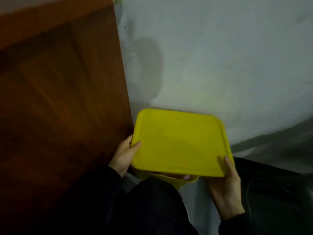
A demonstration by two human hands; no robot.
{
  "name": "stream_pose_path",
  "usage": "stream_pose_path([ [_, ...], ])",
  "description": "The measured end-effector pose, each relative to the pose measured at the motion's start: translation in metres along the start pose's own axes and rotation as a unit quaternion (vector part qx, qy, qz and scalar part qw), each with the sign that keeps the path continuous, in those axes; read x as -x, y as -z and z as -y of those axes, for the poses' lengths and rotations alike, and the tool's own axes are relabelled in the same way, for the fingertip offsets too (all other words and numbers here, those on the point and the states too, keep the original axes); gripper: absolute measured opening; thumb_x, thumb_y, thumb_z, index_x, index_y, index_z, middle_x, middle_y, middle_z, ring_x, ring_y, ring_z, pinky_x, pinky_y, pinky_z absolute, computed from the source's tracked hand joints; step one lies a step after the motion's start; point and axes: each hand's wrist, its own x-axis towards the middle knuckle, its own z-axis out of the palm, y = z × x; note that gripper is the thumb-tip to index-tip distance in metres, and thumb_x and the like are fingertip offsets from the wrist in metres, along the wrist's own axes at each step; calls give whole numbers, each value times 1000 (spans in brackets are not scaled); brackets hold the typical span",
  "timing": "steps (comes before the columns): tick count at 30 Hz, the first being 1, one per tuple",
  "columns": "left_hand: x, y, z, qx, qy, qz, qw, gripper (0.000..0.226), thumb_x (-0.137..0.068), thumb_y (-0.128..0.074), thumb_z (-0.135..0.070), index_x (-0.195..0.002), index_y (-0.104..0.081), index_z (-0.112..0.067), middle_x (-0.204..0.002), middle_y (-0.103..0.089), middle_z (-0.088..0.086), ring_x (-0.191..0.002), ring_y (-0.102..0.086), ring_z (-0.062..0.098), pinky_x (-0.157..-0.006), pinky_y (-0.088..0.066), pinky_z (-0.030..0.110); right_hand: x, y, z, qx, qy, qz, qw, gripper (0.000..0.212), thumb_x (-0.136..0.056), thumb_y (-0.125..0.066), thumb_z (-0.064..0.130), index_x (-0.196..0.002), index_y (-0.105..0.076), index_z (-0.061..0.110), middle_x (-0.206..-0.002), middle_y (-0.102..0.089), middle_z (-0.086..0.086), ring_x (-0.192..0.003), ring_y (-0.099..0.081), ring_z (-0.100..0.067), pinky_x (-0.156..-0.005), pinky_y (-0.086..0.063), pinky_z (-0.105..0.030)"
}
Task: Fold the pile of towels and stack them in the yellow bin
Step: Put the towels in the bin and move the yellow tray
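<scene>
The person crouches or sits low beside a tall brown wooden panel (64, 92), with a pale grey wall (220, 56) ahead, and holds a flat yellow lid (179, 143) in both hands. The lid is tipped toward the camera, so its whole top face shows. Its long axis runs left to right, from one hand across to the other.

The left hand (124, 156) grips the lid's left short edge, thumb laid over the top and the fingers hidden behind or under the rim. The right hand (228, 182) grips the near right corner, thumb pressed on the top face and the rest curled beneath. Both hands are clamped on the lid, one at each end, so neither is nearer than the other.

What matters is what lies directly below. Under the lid's near edge peeks the rim of the yellow bin (179, 181), just in front of the person's dark-clothed knee (152, 200). So the lid sits above the bin and is lifted at its near side (whether its far edge touches the bin, I cannot tell). Something pale shows in the gap at the rim, too small and blurred to name.

No towels are in sight. I judge the step is uncovering the bin, and the lid needs to swing clear sideways.
</scene>
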Motion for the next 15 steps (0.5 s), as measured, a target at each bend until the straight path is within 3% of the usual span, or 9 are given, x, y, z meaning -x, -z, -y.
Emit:
stream_pose_path([
  [3, -15, 21, 46, -84, 41, -31, 995, 21, -104, -54, -11, -117, -66, -23, -120, -73, 7, -111, -69, 28, -95, -55, 45, -25, 54, -29, 141, -42, -82, 986, 34, -101, -58, 18, -135, -62, 17, -135, -66, -13, -121, -63, -34, -88, -53, -48],
  [6, -33, 32, 84, -163, 53, -75, 982, 14, -104, -57, -20, -109, -70, -17, -111, -74, 7, -102, -70, 29, -92, -55, 53, -41, 72, -52, 253, -55, -107, 960, 32, -101, -59, 20, -133, -62, 20, -125, -67, -6, -110, -63, -27, -81, -53, -43],
  [9, -55, 32, 105, -292, 52, -158, 942, 32, -106, -50, -31, -122, -65, -8, -125, -63, 14, -112, -60, 34, -96, -46, 47, -62, 75, -70, 351, -23, -115, 929, 39, -100, -61, 30, -137, -59, 19, -129, -63, -4, -105, -60, -13, -87, -50, -38],
  [12, -68, 21, 118, -315, 55, -180, 930, 42, -108, -44, -31, -138, -57, -4, -144, -48, 13, -129, -50, 33, -106, -39, 39, -82, 77, -85, 403, 18, -140, 904, 47, -102, -57, 35, -146, -53, 19, -125, -58, 4, -108, -58, -15, -98, -49, -42],
  [15, -85, 18, 132, -328, 56, -182, 925, 41, -108, -44, -30, -135, -61, -4, -142, -56, 15, -129, -53, 34, -105, -42, 39, -101, 88, -91, 480, 18, -160, 863, 49, -101, -56, 44, -144, -55, 21, -129, -60, -1, -113, -57, -20, -106, -48, -50],
])
